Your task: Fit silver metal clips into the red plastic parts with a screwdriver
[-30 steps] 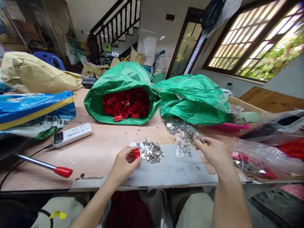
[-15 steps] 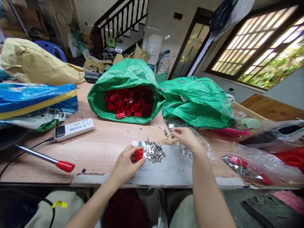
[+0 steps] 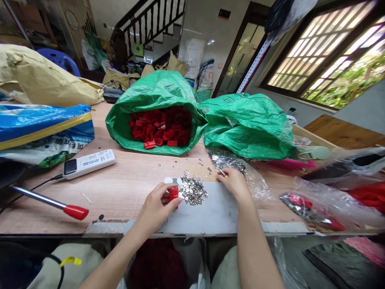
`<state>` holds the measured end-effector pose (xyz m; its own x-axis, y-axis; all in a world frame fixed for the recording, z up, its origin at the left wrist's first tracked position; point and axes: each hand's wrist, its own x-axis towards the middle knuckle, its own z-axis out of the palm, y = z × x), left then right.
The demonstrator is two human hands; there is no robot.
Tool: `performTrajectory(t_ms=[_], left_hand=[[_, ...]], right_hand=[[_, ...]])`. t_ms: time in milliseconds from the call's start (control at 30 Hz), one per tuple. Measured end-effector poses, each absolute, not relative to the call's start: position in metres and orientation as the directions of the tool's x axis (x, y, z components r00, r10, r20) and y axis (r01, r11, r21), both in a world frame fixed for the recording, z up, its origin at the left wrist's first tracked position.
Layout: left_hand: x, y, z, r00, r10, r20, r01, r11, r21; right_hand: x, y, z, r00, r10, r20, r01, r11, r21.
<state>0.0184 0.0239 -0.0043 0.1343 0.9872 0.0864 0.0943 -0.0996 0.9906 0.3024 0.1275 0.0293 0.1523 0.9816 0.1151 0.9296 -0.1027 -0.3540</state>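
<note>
Between the thumb and fingers of my left hand (image 3: 158,202) is a small red plastic piece (image 3: 173,193), upright at the left edge of a pile of small silver metal parts (image 3: 193,190). The pile lies on a grey-white sheet (image 3: 210,218) at the table's front edge. To the right of the pile, my right hand (image 3: 234,182) is closed in a pinch on a thin, pale stick (image 3: 223,173), whose far end is too small to make out. Just behind that hand lies a clear plastic bag (image 3: 255,182) with more silver parts.
A green sack (image 3: 156,90) holding many red pieces lies behind the pile, with another green sack (image 3: 249,124) at its right. At left are a white device (image 3: 90,163) with a cable and a red-tipped metal lever (image 3: 75,212). Several loose metal bits dot the wooden table (image 3: 129,184).
My right hand has come slightly down and nearer to me with the stick. The red piece in my left hand has turned more upright. The whole view has shifted a little.
</note>
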Motion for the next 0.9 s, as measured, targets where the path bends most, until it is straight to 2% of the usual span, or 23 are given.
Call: performTrajectory(t_ms=[200,333,467,567,667,767,900], left_hand=[[0.017,0.025,-0.002,0.100,0.993,0.059,0.030,-0.062,0.998],[0.017,0.026,-0.005,0.080,0.996,0.036,-0.044,-0.032,0.999],[0.015,0.027,-0.006,0.084,0.996,0.033,-0.120,-0.022,0.992],[0.014,0.028,-0.003,0.074,0.997,0.023,-0.226,-0.006,0.974],[0.014,0.029,0.002,0.080,0.997,-0.006,-0.350,0.034,0.936],[0.014,0.030,0.006,0.132,0.990,-0.040,-0.457,0.097,0.884],[0.014,0.028,0.007,0.247,0.965,-0.094,-0.515,0.213,0.830]], right_hand=[[0.284,0.124,0.029,-0.026,0.987,0.157,0.887,0.096,-0.452],[0.273,0.123,0.026,-0.149,0.974,0.169,0.856,0.213,-0.471],[0.274,0.122,0.025,-0.141,0.969,0.201,0.852,0.222,-0.473],[0.272,0.117,0.028,-0.043,0.968,0.249,0.820,0.176,-0.544],[0.257,0.103,0.037,0.019,0.965,0.260,0.670,0.181,-0.720],[0.230,0.085,0.047,-0.048,0.977,0.208,0.409,0.210,-0.888],[0.194,0.066,0.051,-0.154,0.974,0.168,0.188,0.195,-0.963]])
